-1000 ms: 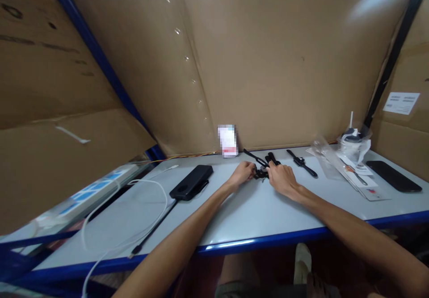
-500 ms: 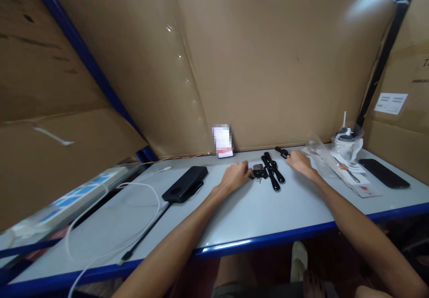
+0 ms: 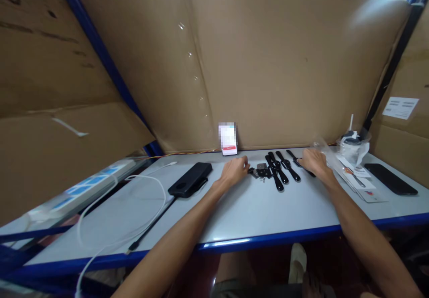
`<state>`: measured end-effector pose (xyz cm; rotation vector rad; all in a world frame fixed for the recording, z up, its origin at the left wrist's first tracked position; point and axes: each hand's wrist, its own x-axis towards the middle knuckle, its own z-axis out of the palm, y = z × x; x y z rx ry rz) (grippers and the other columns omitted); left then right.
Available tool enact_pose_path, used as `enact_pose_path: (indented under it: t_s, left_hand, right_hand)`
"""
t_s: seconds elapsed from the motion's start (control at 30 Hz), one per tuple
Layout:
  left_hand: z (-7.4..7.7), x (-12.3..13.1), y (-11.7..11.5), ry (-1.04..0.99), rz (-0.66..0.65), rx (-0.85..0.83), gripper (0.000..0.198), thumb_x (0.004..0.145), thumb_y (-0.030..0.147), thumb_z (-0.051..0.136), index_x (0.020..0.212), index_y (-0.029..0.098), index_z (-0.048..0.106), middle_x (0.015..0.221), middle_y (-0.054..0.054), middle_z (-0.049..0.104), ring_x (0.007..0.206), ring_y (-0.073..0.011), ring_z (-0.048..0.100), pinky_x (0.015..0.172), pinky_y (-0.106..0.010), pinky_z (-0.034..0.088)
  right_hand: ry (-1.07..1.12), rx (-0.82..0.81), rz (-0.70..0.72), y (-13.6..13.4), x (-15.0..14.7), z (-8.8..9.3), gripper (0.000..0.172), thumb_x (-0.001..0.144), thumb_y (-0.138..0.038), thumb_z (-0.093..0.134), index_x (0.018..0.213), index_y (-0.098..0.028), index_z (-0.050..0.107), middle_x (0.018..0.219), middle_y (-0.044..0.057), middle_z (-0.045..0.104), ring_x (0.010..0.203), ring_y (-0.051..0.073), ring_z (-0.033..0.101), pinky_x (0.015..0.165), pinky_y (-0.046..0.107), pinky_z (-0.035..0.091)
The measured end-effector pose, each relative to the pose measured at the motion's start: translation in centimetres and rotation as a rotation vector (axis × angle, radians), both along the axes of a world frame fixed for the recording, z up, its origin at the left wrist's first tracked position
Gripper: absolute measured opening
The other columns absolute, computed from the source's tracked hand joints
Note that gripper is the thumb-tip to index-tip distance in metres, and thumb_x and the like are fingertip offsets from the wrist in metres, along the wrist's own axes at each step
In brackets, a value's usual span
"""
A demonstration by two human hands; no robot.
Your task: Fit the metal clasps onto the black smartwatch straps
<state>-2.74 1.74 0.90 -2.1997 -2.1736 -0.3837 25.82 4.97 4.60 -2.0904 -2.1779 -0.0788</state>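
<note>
Several slim black pieces with a rounded middle (image 3: 288, 166) lie side by side on the grey tabletop, slanting the same way. My right hand (image 3: 314, 161) is closed over another slim black piece (image 3: 294, 157), the outermost on the right; its far end and near tip stick out from under the fingers. My left hand (image 3: 234, 170) rests on the table with its fingers curled together, beside a cluster of small dark parts (image 3: 262, 171). Whatever those fingertips hold is hidden. Tiny metallic bits lie by the cluster.
A lit phone (image 3: 229, 139) leans on the cardboard back wall. To the left are a black power bank (image 3: 191, 179), a white cable (image 3: 164, 190) and a power strip (image 3: 89, 186). Flat packages (image 3: 363, 186), a bagged cup (image 3: 351, 146) and a dark phone (image 3: 390, 178) stand right.
One slim black piece that was in my right hand now lies in the row. My right hand has shifted right onto another such piece. My left hand stays by the small parts; the view has shifted slightly.
</note>
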Motion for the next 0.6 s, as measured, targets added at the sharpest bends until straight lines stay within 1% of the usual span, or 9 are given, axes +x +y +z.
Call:
enact_pose_path:
  t_s: [0.07,0.13,0.2,0.27,0.3,0.37,0.47,0.53,0.6]
  left_hand:
    - [0.2,0.1,0.0,-0.027,0.006,0.045,0.027,0.095,0.036,0.042,0.102,0.021,0.063,0.096,-0.010,0.071,0.089,-0.0244,0.065,0.069,-0.030,0.039]
    - [0.3,0.1,0.0,-0.043,0.013,0.082,0.027,0.095,0.035,0.041,0.101,0.021,0.063,0.095,-0.010,0.071,0.087,-0.0240,0.065,0.068,-0.029,0.038]
    - [0.3,0.2,0.0,-0.048,0.016,0.104,0.026,0.095,0.035,0.041,0.099,0.021,0.064,0.093,-0.009,0.071,0.085,-0.0233,0.065,0.067,-0.029,0.037]
    - [0.3,0.3,-0.1,-0.051,0.007,0.112,0.026,0.095,0.034,0.042,0.098,0.021,0.065,0.091,-0.009,0.071,0.084,-0.0229,0.065,0.067,-0.028,0.036]
    - [0.3,0.4,-0.2,-0.054,0.000,0.114,0.026,0.095,0.033,0.042,0.098,0.021,0.065,0.091,-0.009,0.071,0.083,-0.0228,0.065,0.067,-0.028,0.036]
    - [0.4,0.6,-0.4,-0.065,-0.014,0.119,0.027,0.094,0.032,0.042,0.097,0.021,0.066,0.089,-0.009,0.071,0.083,-0.0225,0.064,0.066,-0.028,0.035]
    - [0.5,0.9,-0.6,-0.077,-0.032,0.142,0.026,0.094,0.032,0.042,0.097,0.021,0.065,0.087,-0.009,0.071,0.080,-0.0218,0.064,0.064,-0.028,0.033]
    - [0.6,1.1,-0.7,-0.085,-0.042,0.168,0.025,0.095,0.032,0.042,0.096,0.021,0.065,0.084,-0.008,0.071,0.078,-0.0212,0.064,0.062,-0.028,0.031]
    - [0.6,1.2,-0.8,-0.104,-0.050,0.205,0.025,0.096,0.034,0.041,0.097,0.022,0.064,0.081,-0.006,0.071,0.075,-0.0202,0.063,0.061,-0.027,0.029]
  right_hand:
    - [-0.029,-0.074,-0.016,0.2,0.9,0.5,0.035,0.084,-0.034,0.063,0.106,-0.009,0.073,0.113,0.024,0.069,0.105,0.033,0.066,0.079,0.035,0.047]
    - [-0.064,-0.173,-0.007,0.5,1.5,0.7,0.035,0.078,-0.033,0.068,0.105,-0.011,0.073,0.112,0.021,0.070,0.103,0.032,0.067,0.074,0.032,0.048]
    - [-0.077,-0.266,0.021,0.9,1.7,0.4,0.031,0.074,-0.031,0.070,0.097,-0.010,0.074,0.101,0.019,0.072,0.093,0.029,0.069,0.068,0.029,0.047]
    - [-0.043,-0.330,0.051,1.5,1.9,-0.2,0.023,0.073,-0.027,0.068,0.086,-0.009,0.072,0.084,0.015,0.072,0.077,0.024,0.069,0.062,0.027,0.045]
    - [-0.002,-0.349,0.066,1.8,2.1,-0.6,0.020,0.074,-0.027,0.067,0.083,-0.009,0.071,0.077,0.012,0.070,0.070,0.021,0.067,0.059,0.025,0.043]
    - [0.103,-0.373,0.087,2.5,2.4,-1.3,0.018,0.075,-0.026,0.066,0.081,-0.009,0.069,0.073,0.009,0.068,0.061,0.015,0.062,0.055,0.023,0.040]
    - [0.181,-0.319,0.091,3.2,2.8,-1.6,0.017,0.077,-0.028,0.063,0.078,-0.011,0.067,0.070,0.007,0.065,0.059,0.013,0.057,0.052,0.023,0.036]
    - [0.172,-0.217,0.058,3.2,2.6,-1.3,0.019,0.079,-0.028,0.059,0.072,-0.012,0.066,0.068,0.008,0.064,0.060,0.015,0.057,0.051,0.023,0.033]
    - [0.235,-0.062,0.045,2.8,1.9,-1.0,0.020,0.082,-0.028,0.057,0.071,-0.013,0.065,0.069,0.009,0.064,0.062,0.015,0.057,0.052,0.023,0.032]
